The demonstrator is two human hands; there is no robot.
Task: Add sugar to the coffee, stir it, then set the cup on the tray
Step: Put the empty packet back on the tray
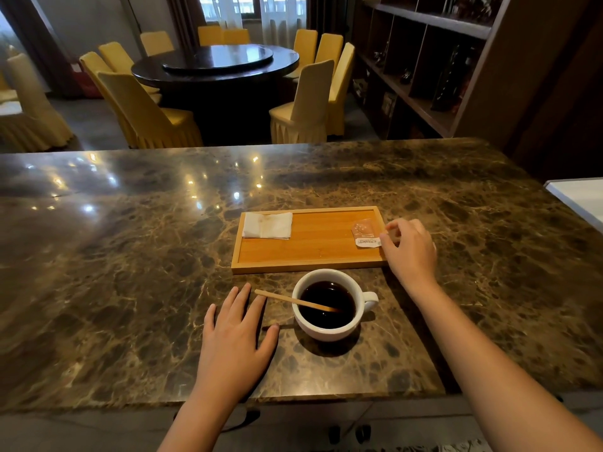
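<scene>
Right hand (409,247): pinching packet (365,234) at tray's (310,261) three o'clock.
Left hand (235,334): flat, spread on table (130,256).
Cup (328,303): stick (293,300) inside.

The sugar packet (366,234) carries small print, too blurred to read.

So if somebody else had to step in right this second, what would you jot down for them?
Left hand: flat on the marble counter, open, holding nothing.
Right hand: at the tray's right end, fingertips pinching the sugar packet.
Cup: on the counter in front of the wooden tray, full of dark coffee, wooden stirrer leaning inside.
Folded napkin: on the tray's far left corner.
Done: unclear; whether sugar is already in cannot be told.
Left: confirm sugar, stir, set the cup on the tray.
</scene>
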